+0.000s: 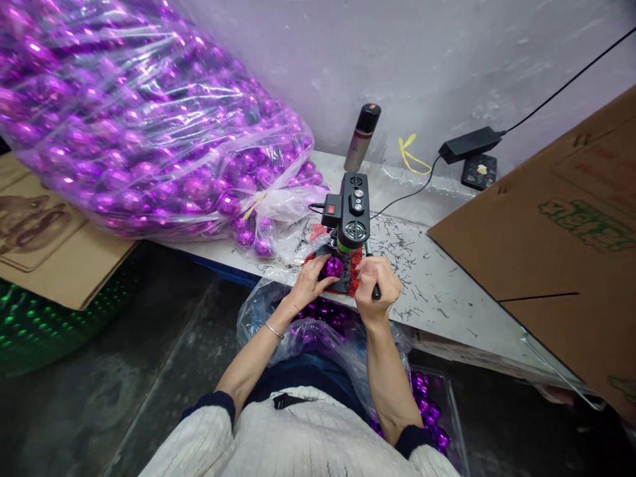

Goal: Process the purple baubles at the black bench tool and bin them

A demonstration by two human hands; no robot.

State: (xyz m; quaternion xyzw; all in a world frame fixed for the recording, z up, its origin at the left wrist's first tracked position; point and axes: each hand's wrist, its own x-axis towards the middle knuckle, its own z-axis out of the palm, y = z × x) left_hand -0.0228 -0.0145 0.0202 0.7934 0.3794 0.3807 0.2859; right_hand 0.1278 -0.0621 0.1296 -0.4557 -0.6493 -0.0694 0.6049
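My left hand [312, 279] holds a shiny purple ball [333, 266] under the head of a small black bench machine [352, 211], on its red base. My right hand [376, 285] is closed around the machine's black lever handle [376, 291] just right of the ball. A clear bag with more purple balls [318, 318] lies in my lap below both hands.
A huge clear sack of purple balls [149, 126] fills the table's left. A spray can [362, 136] stands behind the machine, with a power adapter [470, 144] and cable at the wall. Cardboard [561, 245] leans at right. Small dark scraps litter the white tabletop [437, 285].
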